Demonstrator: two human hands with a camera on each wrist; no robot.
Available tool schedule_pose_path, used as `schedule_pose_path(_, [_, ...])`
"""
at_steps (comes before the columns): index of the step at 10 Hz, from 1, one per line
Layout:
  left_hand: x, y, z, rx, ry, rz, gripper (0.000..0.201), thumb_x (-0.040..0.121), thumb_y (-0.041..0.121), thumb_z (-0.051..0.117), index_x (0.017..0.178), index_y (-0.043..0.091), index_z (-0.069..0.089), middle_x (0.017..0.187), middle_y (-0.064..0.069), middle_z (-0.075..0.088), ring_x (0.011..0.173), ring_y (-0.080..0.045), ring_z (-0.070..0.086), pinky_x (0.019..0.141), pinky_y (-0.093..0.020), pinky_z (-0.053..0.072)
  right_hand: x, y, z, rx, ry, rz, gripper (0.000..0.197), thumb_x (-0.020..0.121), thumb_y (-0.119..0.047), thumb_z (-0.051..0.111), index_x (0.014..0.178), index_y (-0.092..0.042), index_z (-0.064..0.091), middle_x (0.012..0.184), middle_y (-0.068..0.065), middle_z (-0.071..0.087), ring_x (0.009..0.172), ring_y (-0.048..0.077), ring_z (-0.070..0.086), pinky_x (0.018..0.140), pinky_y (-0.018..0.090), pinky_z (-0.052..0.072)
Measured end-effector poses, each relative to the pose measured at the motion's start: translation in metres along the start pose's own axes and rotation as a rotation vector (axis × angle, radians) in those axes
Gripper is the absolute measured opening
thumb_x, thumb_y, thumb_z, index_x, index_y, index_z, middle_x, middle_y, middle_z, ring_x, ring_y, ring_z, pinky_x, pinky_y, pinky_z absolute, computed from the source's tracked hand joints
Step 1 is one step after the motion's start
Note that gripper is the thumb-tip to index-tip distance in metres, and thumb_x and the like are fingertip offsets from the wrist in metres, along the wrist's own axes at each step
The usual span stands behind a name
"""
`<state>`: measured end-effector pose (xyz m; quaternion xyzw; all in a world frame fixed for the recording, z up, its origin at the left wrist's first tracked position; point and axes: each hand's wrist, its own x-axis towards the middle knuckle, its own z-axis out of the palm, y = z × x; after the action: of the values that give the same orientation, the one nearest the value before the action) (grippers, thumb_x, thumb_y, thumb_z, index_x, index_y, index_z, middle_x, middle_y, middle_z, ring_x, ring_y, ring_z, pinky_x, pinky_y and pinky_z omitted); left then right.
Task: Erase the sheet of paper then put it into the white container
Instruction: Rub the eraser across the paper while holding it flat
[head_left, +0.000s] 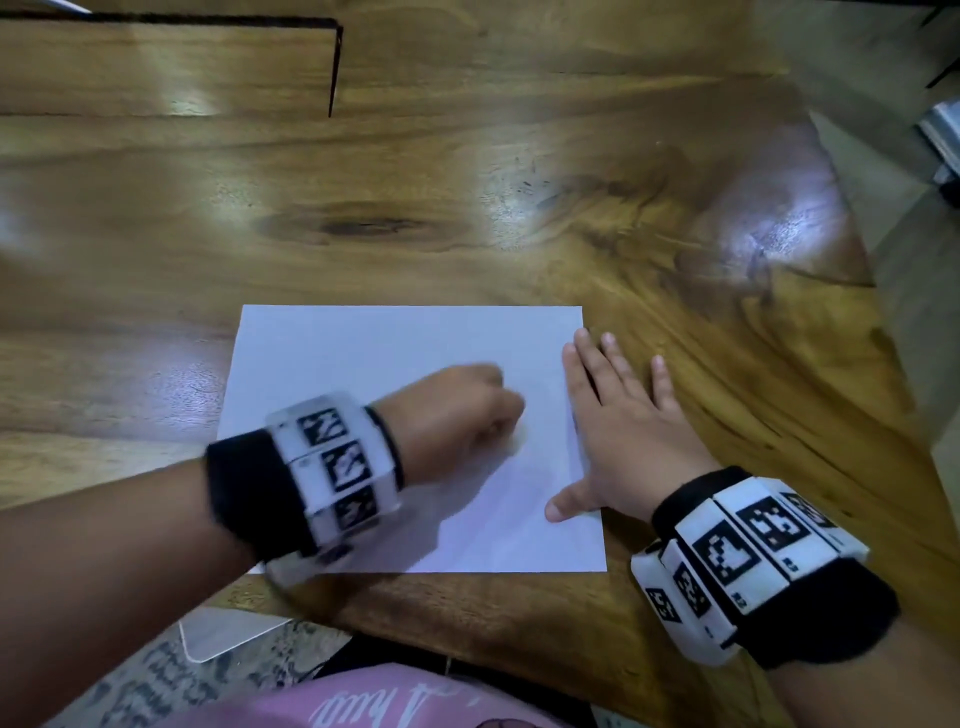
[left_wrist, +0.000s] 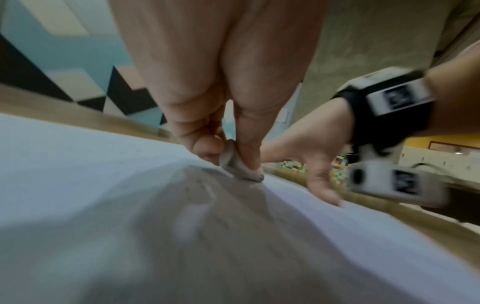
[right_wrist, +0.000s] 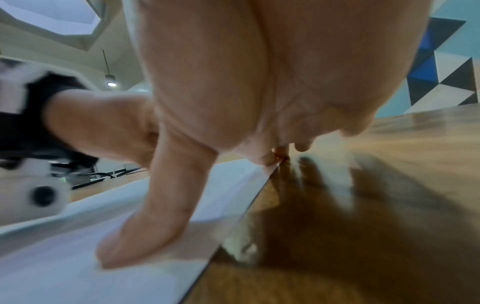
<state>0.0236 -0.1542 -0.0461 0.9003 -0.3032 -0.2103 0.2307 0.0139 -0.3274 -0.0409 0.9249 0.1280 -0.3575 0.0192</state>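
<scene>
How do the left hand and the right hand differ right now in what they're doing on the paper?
The left hand is curled, pinching an eraser against the paper; the right hand lies flat with its fingers spread. The left hand sits near the sheet's middle; the right hand straddles its right edge, partly on the table. Both wear marker-printed wristbands and touch the paper.

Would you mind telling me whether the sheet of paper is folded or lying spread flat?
Spread flat: the sheet of paper shows unfolded straight edges on the table.
</scene>
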Motion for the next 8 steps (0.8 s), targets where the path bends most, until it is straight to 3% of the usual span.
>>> schedule_pose_path(1, [0.020,0.000,-0.002,-0.132,0.064,-0.028,0.014,0.082,0.016,0.055,0.073,0.005,0.057,0.077,-0.005,0.043,0.071,-0.027,0.052,0.064,-0.029,0.037,0.000,-0.001,0.000,-0.010,0.000,0.005,0.141,0.062,-0.068,0.070,0.142,-0.012,-0.031,0.148,-0.001,-0.041,0.136,0.017,-0.037,0.112,0.048,-0.020])
schedule_pose_path(2, [-0.008,0.004,0.015,-0.244,-0.041,-0.131,0.017,0.082,0.019,0.046,0.073,0.009,0.056,0.067,0.005,0.046,0.060,-0.011,0.045,0.058,-0.025,0.036,0.000,0.001,0.000,-0.008,0.003,0.004,0.140,0.062,-0.069,0.069,0.142,-0.012,-0.031,0.148,-0.001,-0.041,0.136,0.017,-0.037,0.112,0.048,-0.021])
schedule_pose_path(3, [-0.039,-0.003,0.027,0.021,-0.133,-0.028,0.015,0.082,0.016,0.051,0.089,0.005,0.057,0.062,0.007,0.049,0.058,-0.001,0.045,0.060,-0.018,0.039,0.000,0.002,0.001,-0.001,0.003,-0.003,0.141,0.061,-0.069,0.069,0.142,-0.013,-0.032,0.148,-0.002,-0.042,0.135,0.017,-0.038,0.111,0.048,-0.021])
schedule_pose_path(4, [-0.035,-0.005,0.018,0.177,-0.155,0.096,0.017,0.084,0.013,0.051,0.095,0.003,0.059,0.066,0.011,0.046,0.069,-0.012,0.052,0.067,-0.023,0.042,0.000,0.002,0.002,0.012,0.000,-0.007,0.141,0.061,-0.068,0.070,0.141,-0.013,-0.033,0.147,-0.002,-0.043,0.135,0.017,-0.039,0.112,0.048,-0.021])
schedule_pose_path(5, [-0.013,0.010,0.013,-0.139,-0.096,-0.039,0.011,0.080,0.013,0.053,0.079,0.008,0.063,0.075,0.003,0.054,0.078,-0.027,0.058,0.070,-0.032,0.044,0.001,0.001,0.002,0.013,0.001,-0.010,0.141,0.061,-0.067,0.070,0.141,-0.013,-0.033,0.147,-0.002,-0.043,0.135,0.017,-0.039,0.112,0.048,-0.021])
schedule_pose_path(6, [0.001,0.021,0.015,-0.170,-0.034,-0.001,0.011,0.079,0.013,0.056,0.072,0.005,0.060,0.077,-0.008,0.053,0.067,-0.024,0.053,0.060,-0.029,0.040,0.002,0.001,0.002,0.013,0.000,-0.009,0.141,0.061,-0.068,0.070,0.141,-0.013,-0.033,0.147,-0.002,-0.043,0.134,0.017,-0.040,0.111,0.048,-0.021])
schedule_pose_path(7, [-0.014,0.012,0.023,-0.312,-0.076,-0.175,0.018,0.078,0.013,0.057,0.063,0.017,0.049,0.063,0.006,0.045,0.058,-0.010,0.043,0.055,-0.022,0.034,0.001,0.002,0.002,0.011,0.003,-0.002,0.141,0.061,-0.069,0.069,0.141,-0.014,-0.033,0.147,-0.003,-0.043,0.134,0.016,-0.040,0.111,0.048,-0.021])
schedule_pose_path(8, [-0.039,0.000,0.027,-0.168,-0.139,-0.162,0.022,0.076,0.009,0.057,0.060,0.021,0.047,0.060,0.006,0.048,0.053,-0.008,0.045,0.054,-0.024,0.039,-0.001,0.002,0.002,0.016,0.010,-0.001,0.140,0.062,-0.068,0.069,0.142,-0.015,-0.032,0.147,-0.005,-0.042,0.134,0.016,-0.040,0.111,0.048,-0.021])
